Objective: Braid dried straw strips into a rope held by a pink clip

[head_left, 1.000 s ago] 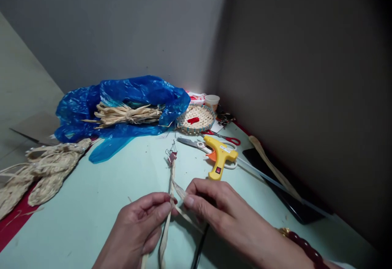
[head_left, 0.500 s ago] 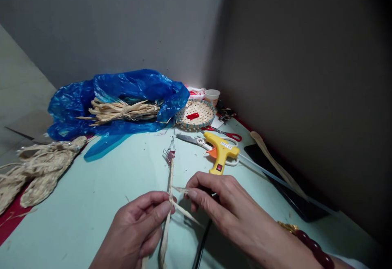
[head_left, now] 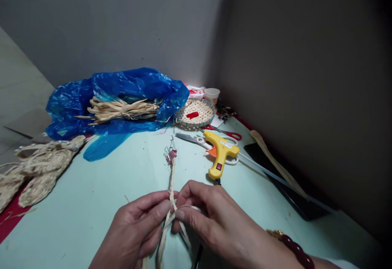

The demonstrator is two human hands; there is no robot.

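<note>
Straw braid (head_left: 172, 174) runs lengthwise away from me, from between my left hand (head_left: 141, 222) and right hand (head_left: 210, 212) to the binder clip (head_left: 172, 156) ahead. It is plaited down to my left hand's closed pinch; strands (head_left: 162, 244) below hang loose, unplaited, one pinched by my right thumb and forefinger.
</note>
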